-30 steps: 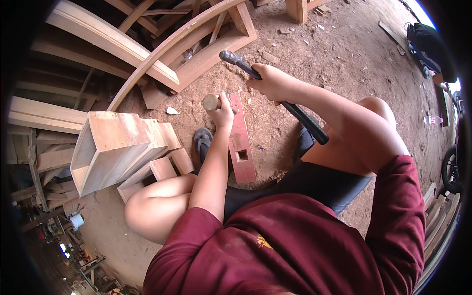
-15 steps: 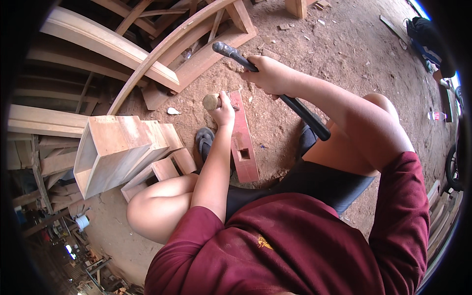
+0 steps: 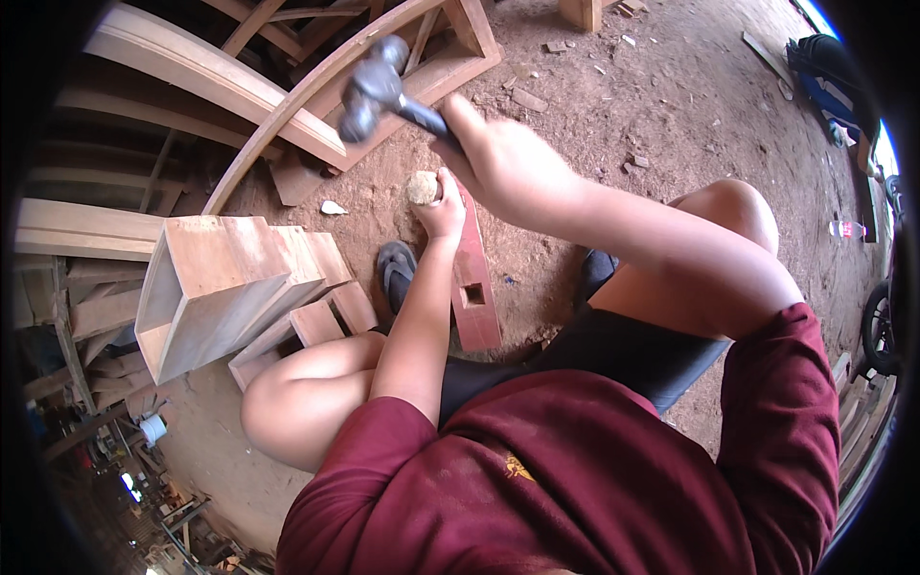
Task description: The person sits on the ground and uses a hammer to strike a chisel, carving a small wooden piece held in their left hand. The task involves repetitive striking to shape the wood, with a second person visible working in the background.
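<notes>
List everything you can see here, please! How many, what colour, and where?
Hammer: 1, black and grey, upper middle, blurred
Round-topped handle: 1, tan, middle
Plank: 1, reddish, middle, with a square hole
Curved wooden frame: 1, light brown, top left
Stepped wooden piece: 1, pale, left
Bottle: 1, clear with pinkish label, far right
Wheel: at least 1, black, right edge
Ground: 1, brown, all around
Shirt: 1, maroon, bottom
Shorts: 1 pair, dark, lower middle
Left hand: 1, gripping the handle
Right hand: 1, gripping the hammer
</notes>
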Action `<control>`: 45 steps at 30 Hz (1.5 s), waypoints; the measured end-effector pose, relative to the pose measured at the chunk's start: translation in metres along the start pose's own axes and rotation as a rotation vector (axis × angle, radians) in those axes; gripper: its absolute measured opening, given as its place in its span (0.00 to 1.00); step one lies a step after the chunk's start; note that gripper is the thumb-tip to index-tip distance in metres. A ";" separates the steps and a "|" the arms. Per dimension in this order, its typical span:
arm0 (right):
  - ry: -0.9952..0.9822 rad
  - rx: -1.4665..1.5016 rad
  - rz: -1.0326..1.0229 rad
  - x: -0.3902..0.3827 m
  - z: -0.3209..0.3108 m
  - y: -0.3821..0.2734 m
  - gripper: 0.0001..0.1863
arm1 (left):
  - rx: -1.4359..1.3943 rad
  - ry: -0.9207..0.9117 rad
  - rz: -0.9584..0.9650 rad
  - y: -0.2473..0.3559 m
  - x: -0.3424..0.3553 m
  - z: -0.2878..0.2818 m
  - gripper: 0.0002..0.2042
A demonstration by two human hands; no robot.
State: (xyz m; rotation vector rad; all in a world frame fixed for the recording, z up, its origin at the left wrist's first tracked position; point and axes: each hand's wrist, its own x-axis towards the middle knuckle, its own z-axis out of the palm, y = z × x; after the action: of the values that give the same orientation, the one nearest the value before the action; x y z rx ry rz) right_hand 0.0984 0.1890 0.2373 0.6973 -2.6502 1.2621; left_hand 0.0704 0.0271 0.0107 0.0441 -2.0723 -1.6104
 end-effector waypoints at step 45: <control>-0.348 0.129 0.407 0.019 -0.011 0.036 0.13 | -0.158 0.047 -0.220 -0.001 0.013 0.003 0.08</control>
State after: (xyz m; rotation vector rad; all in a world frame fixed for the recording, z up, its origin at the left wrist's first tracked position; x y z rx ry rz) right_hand 0.0640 0.2105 0.2248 0.4364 -3.1357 1.5446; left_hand 0.0575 0.0248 0.0144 0.2610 -1.9535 -1.8808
